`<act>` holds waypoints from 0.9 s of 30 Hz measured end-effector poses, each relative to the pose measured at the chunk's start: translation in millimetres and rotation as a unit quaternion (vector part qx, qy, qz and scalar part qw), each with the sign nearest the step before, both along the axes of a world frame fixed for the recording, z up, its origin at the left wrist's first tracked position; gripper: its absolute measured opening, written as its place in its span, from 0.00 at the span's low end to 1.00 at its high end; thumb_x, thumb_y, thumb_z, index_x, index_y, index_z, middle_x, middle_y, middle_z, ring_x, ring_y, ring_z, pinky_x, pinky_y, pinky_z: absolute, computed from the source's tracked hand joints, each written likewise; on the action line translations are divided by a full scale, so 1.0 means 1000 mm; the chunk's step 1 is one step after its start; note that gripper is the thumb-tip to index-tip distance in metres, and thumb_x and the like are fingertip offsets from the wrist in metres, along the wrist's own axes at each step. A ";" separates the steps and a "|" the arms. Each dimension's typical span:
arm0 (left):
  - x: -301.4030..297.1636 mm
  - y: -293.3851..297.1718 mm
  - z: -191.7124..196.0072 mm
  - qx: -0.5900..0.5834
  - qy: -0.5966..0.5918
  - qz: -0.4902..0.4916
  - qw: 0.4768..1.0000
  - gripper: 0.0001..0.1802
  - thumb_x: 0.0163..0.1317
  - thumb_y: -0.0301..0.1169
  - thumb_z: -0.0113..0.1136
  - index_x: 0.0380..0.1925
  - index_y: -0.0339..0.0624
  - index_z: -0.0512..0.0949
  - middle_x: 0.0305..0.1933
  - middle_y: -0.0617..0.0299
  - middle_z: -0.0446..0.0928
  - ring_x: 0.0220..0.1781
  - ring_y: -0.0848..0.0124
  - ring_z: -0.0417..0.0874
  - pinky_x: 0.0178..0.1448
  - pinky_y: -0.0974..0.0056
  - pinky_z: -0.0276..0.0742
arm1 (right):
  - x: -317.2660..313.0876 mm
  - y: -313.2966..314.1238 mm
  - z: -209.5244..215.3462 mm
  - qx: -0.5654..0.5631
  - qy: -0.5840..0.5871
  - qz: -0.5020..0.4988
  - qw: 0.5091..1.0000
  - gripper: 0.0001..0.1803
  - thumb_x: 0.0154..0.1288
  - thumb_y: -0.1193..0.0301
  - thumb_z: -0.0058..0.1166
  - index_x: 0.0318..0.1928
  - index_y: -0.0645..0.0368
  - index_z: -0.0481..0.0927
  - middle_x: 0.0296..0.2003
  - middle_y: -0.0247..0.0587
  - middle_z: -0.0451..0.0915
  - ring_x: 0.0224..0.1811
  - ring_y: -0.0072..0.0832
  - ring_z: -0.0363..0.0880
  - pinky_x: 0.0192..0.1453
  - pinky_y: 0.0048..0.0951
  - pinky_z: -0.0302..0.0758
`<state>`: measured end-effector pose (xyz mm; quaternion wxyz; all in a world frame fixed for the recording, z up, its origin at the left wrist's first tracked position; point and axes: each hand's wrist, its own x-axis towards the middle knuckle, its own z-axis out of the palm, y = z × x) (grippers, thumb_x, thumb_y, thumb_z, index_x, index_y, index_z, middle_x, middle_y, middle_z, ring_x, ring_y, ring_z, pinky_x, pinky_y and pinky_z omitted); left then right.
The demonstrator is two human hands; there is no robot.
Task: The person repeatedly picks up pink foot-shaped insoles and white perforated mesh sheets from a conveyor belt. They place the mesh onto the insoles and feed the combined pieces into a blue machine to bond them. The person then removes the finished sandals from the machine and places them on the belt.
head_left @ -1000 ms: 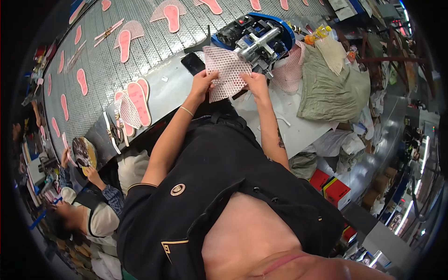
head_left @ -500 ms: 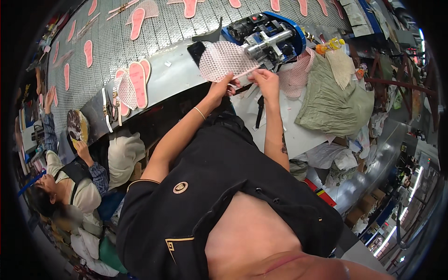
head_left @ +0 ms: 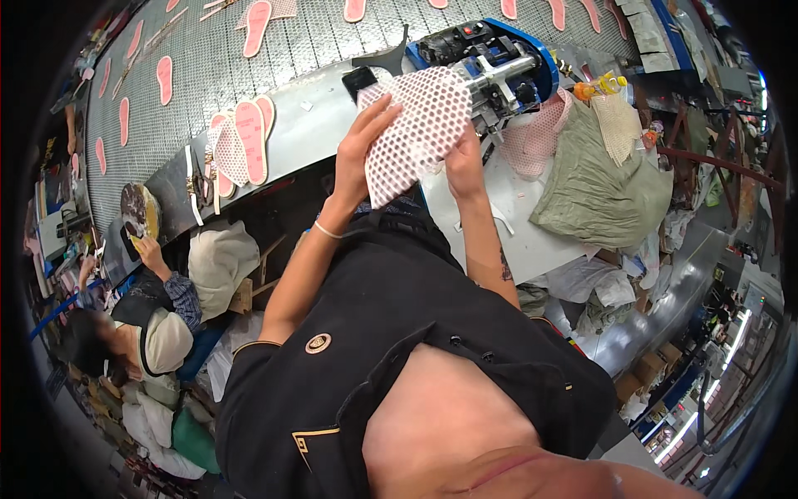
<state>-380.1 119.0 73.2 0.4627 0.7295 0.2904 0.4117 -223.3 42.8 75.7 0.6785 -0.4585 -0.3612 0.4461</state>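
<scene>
A pale mesh shoe upper (head_left: 420, 121), dotted with dark holes, is held up between my hands in front of the machine. My left hand (head_left: 364, 140) grips its left side, fingers lying over the face and the thumb hidden. At the lower right edge, my right hand (head_left: 465, 166) pinches the mesh; part of its fingers is behind the piece. Just beyond the upper stands a blue machine (head_left: 499, 71) with a metal cylinder, close to the mesh's right edge. A black phone-like object (head_left: 360, 81) lies left of the mesh, partly covered by it.
Pink insoles (head_left: 249, 141) are stacked on the metal ledge at left, others spread on the conveyor belt (head_left: 199, 75). Right of the machine lie more pink mesh (head_left: 532, 141), a green cloth (head_left: 582, 183) and a yellow bottle (head_left: 603, 86). A co-worker (head_left: 150, 324) sits at far left, one hand at a round object.
The mesh upper has turned its face toward me and come lower. My left hand has shifted onto its left side; my right hand has dropped slightly. The co-worker's raised arm has come down.
</scene>
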 end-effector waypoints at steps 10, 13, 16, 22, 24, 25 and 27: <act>-0.054 0.038 0.063 0.093 -0.091 0.005 0.991 0.25 0.47 0.25 0.69 0.50 0.44 0.82 0.64 0.49 0.71 0.64 0.56 0.75 0.62 0.58 0.76 | -0.038 0.032 0.067 0.109 -0.029 0.007 0.994 0.32 0.66 0.76 0.56 0.68 0.65 0.59 0.61 0.44 0.71 0.61 0.26 0.72 0.64 0.29 0.70; -0.073 0.059 0.070 0.085 -0.118 -0.003 0.989 0.25 0.46 0.26 0.71 0.49 0.43 0.82 0.64 0.48 0.71 0.64 0.56 0.75 0.63 0.58 0.75 | -0.053 0.051 0.069 0.096 -0.026 0.003 0.995 0.32 0.65 0.77 0.56 0.67 0.64 0.59 0.60 0.43 0.72 0.61 0.26 0.73 0.64 0.29 0.70; -0.096 0.083 0.063 0.078 -0.118 0.006 0.990 0.25 0.45 0.26 0.71 0.49 0.43 0.83 0.64 0.49 0.71 0.61 0.60 0.77 0.54 0.63 0.79 | -0.073 0.075 0.069 0.086 -0.034 0.007 0.996 0.33 0.65 0.76 0.56 0.68 0.64 0.58 0.60 0.42 0.72 0.62 0.25 0.71 0.65 0.29 0.68; -0.144 0.133 0.035 0.081 -0.025 0.005 0.996 0.23 0.49 0.28 0.67 0.49 0.46 0.82 0.64 0.55 0.73 0.55 0.59 0.78 0.52 0.63 0.78 | -0.103 0.124 0.034 -0.067 -0.157 0.020 0.985 0.31 0.63 0.77 0.55 0.67 0.66 0.62 0.61 0.42 0.71 0.63 0.27 0.69 0.66 0.29 0.65; -0.166 0.151 0.024 0.056 0.015 -0.017 0.998 0.25 0.52 0.28 0.66 0.53 0.46 0.80 0.66 0.53 0.70 0.66 0.57 0.72 0.59 0.61 0.76 | -0.113 0.138 0.017 -0.169 -0.106 0.058 0.978 0.33 0.65 0.78 0.52 0.69 0.64 0.58 0.60 0.47 0.71 0.58 0.28 0.73 0.61 0.28 0.70; -0.175 0.163 0.015 0.055 0.025 -0.020 0.998 0.26 0.53 0.30 0.66 0.55 0.46 0.79 0.67 0.52 0.69 0.67 0.57 0.71 0.61 0.60 0.74 | -0.114 0.140 0.000 -0.228 -0.099 0.067 0.966 0.33 0.65 0.78 0.51 0.69 0.64 0.56 0.59 0.50 0.72 0.56 0.29 0.75 0.58 0.28 0.72; -0.193 0.185 -0.002 0.090 0.073 0.012 0.993 0.26 0.54 0.31 0.65 0.56 0.46 0.78 0.68 0.51 0.68 0.68 0.55 0.69 0.65 0.57 0.70 | -0.123 0.148 -0.014 -0.271 -0.122 0.090 0.951 0.34 0.66 0.77 0.51 0.71 0.61 0.54 0.57 0.54 0.72 0.46 0.29 0.80 0.53 0.27 0.74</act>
